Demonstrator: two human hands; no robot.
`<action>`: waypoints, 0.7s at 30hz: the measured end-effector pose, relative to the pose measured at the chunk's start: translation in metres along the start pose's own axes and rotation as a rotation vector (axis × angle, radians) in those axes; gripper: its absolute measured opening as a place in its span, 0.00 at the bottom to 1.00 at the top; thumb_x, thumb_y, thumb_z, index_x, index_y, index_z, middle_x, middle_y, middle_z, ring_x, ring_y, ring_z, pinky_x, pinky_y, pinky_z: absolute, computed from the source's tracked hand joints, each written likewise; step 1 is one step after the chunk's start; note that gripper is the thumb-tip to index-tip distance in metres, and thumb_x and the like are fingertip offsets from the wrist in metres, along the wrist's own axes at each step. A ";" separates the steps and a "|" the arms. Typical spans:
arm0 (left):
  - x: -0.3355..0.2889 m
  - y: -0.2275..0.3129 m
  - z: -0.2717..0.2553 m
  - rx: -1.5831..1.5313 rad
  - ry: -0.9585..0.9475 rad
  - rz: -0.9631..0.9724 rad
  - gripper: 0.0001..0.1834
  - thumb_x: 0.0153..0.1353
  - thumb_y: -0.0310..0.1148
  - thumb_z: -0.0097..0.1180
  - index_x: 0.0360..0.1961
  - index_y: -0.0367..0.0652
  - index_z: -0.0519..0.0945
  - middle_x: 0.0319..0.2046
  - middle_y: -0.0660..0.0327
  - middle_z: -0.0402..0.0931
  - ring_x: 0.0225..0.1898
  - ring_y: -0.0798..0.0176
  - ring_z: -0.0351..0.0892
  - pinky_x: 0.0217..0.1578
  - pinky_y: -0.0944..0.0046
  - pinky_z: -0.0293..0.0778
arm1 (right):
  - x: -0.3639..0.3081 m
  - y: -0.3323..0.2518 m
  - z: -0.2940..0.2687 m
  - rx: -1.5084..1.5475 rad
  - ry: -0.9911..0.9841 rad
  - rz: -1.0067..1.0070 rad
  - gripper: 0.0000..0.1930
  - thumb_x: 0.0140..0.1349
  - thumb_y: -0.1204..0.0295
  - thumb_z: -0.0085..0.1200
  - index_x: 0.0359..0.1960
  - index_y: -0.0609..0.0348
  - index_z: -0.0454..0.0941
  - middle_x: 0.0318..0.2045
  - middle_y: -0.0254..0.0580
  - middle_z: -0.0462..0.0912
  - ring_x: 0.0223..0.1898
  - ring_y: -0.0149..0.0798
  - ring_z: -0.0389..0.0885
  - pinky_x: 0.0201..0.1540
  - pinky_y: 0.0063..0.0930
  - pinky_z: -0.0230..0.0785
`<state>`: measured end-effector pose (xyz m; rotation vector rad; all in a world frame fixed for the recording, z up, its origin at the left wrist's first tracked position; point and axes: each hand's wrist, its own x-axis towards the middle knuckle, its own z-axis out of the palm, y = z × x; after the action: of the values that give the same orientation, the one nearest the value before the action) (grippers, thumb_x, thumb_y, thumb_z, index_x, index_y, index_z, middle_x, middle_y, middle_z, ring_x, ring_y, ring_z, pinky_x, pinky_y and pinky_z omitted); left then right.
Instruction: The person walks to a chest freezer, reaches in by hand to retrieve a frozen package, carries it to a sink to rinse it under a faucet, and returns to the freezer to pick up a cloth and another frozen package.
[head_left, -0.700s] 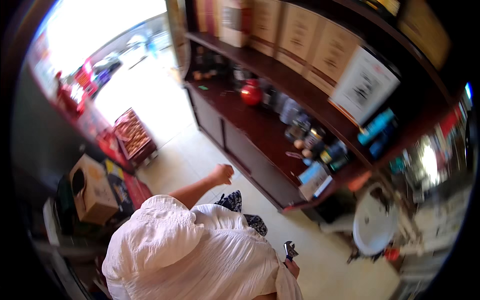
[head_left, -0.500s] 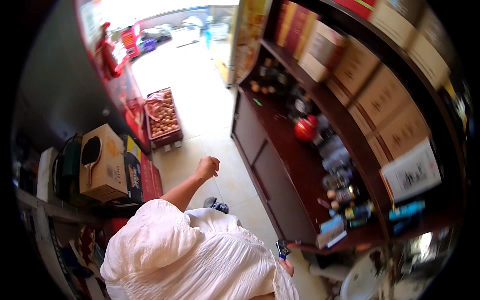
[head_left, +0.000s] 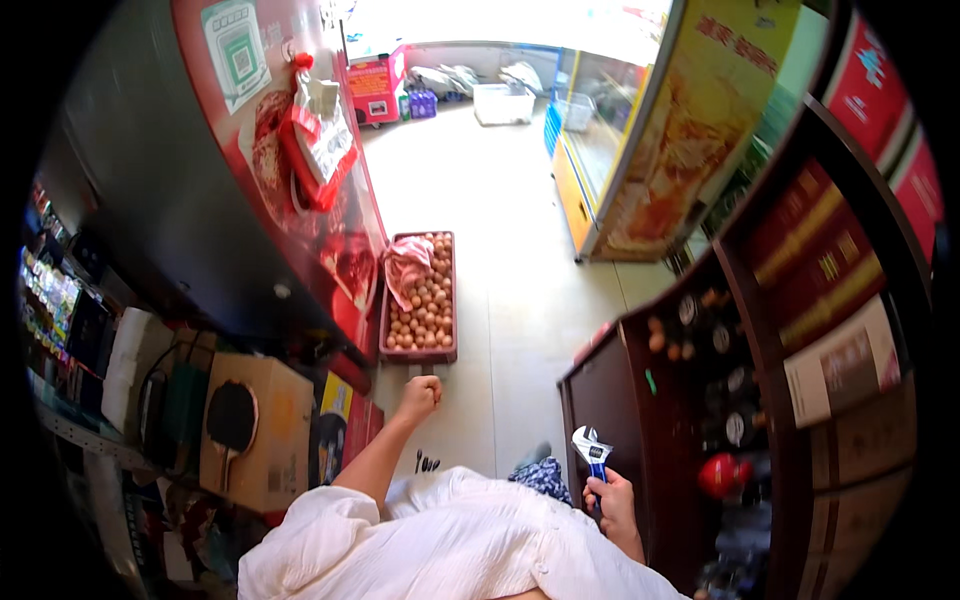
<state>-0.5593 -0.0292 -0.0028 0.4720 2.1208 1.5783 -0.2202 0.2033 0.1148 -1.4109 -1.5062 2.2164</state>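
My right hand (head_left: 615,505) is wrapped round the blue handle of an adjustable wrench (head_left: 592,450), its silvery jaw pointing up and away from me. My left hand (head_left: 422,395) is closed in a fist in front of me. Whatever it may hold is hidden by the fingers. Just beyond that fist stands a dark red crate (head_left: 457,300) filled with brown eggs (head_left: 425,315), with a pink cloth (head_left: 407,268) lying over its left part. The wrench is beside the dark wooden cabinet (head_left: 607,400) on my right.
A tall dark shelf (head_left: 735,310) with bottles and boxes lines the right side. On my left are a refrigerator-like red panel (head_left: 270,130) and a cardboard box (head_left: 290,415) with a table tennis paddle (head_left: 232,418). Ahead, a glass display case (head_left: 610,130) borders the tiled floor (head_left: 490,240).
My view has swung to the right, so the egg crate is nearer and the display case shows. The wrench has come up into fuller view in my right hand; my left stays closed.
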 end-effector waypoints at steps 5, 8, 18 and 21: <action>0.117 0.014 -0.024 -0.162 0.347 -0.236 0.11 0.50 0.21 0.41 0.24 0.40 0.78 0.21 0.60 0.78 0.18 0.67 0.75 0.20 0.67 0.71 | 0.156 -0.087 0.019 -0.037 -0.054 -0.007 0.01 0.57 0.81 0.52 0.29 0.63 0.74 0.19 0.38 0.76 0.14 0.26 0.70 0.16 0.20 0.63; 0.155 -0.052 -0.058 0.223 0.556 -0.278 0.08 0.52 0.30 0.51 0.32 0.41 0.79 0.27 0.55 0.81 0.26 0.59 0.81 0.31 0.61 0.77 | 0.258 -0.129 0.042 -0.064 -0.139 0.063 0.01 0.58 0.81 0.52 0.29 0.63 0.74 0.19 0.39 0.76 0.16 0.27 0.72 0.19 0.20 0.65; 0.159 -0.211 -0.050 0.694 0.033 -1.077 0.18 0.53 0.43 0.54 0.31 0.37 0.83 0.34 0.52 0.82 0.36 0.53 0.82 0.39 0.57 0.76 | 0.550 -0.337 0.162 -0.551 -0.366 0.052 0.09 0.58 0.80 0.52 0.41 0.65 0.71 0.22 0.41 0.78 0.17 0.30 0.74 0.16 0.25 0.67; 0.259 -0.210 -0.059 0.463 0.054 -1.212 0.16 0.55 0.41 0.53 0.32 0.39 0.83 0.30 0.53 0.81 0.32 0.55 0.80 0.35 0.57 0.75 | 0.668 -0.349 0.196 -0.823 -0.407 -0.021 0.13 0.57 0.81 0.52 0.45 0.63 0.71 0.19 0.40 0.77 0.17 0.30 0.74 0.16 0.25 0.66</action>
<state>-0.8099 -0.0014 -0.2286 -0.6521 2.0757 0.4136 -0.8714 0.6097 -0.0155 -1.0729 -2.7701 2.0235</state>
